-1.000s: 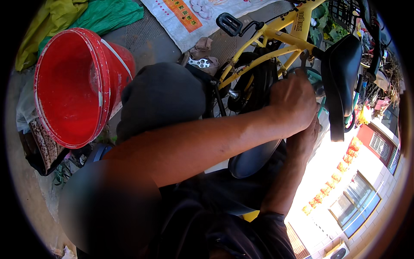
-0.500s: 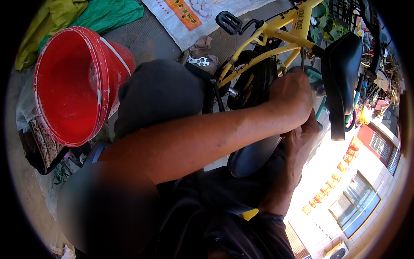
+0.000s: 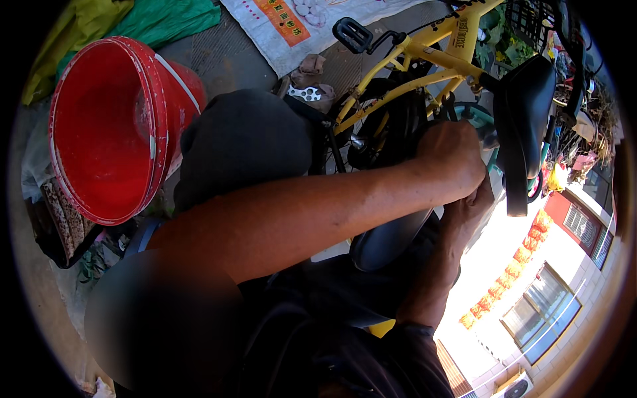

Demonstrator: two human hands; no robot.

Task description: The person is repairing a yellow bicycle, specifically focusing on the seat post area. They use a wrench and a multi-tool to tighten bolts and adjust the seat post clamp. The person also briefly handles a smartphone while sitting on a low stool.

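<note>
Both hands clenched (grip unclear) by yellow bicycle | white printed sack above | red bucket left

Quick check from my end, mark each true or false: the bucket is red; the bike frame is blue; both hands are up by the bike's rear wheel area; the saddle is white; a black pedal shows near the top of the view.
1. The bucket is red. True.
2. The bike frame is blue. False: it is yellow.
3. The left hand and right hand are close together beside the bike. True; what they grip is hidden.
4. The saddle is white. False: it is black.
5. A black pedal shows near the top of the view. True.
</note>
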